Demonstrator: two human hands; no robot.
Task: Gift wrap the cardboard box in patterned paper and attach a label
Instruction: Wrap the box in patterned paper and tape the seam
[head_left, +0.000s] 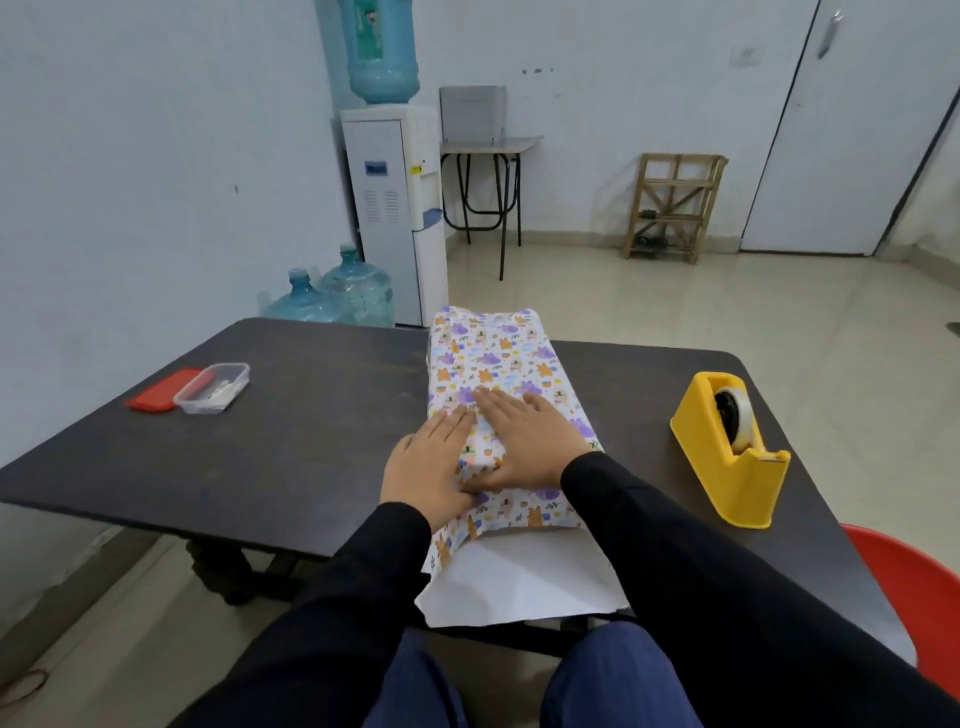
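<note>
1. Left hand (431, 462) and right hand (524, 441) lie flat, fingers straight, pressing the overlapped paper (498, 358) onto the hidden box, mid-surface (322, 415).
2. Leave 1 hand pinning the seam, which looks untaped.
3. Send the other hand to the tape dispenser (727, 447) on the right.

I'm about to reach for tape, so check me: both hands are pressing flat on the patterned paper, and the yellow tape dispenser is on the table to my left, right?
Not quite. The head view shows the yellow tape dispenser on the table to your right, not your left. The rest holds: left hand and right hand both press flat on the patterned paper.
</note>
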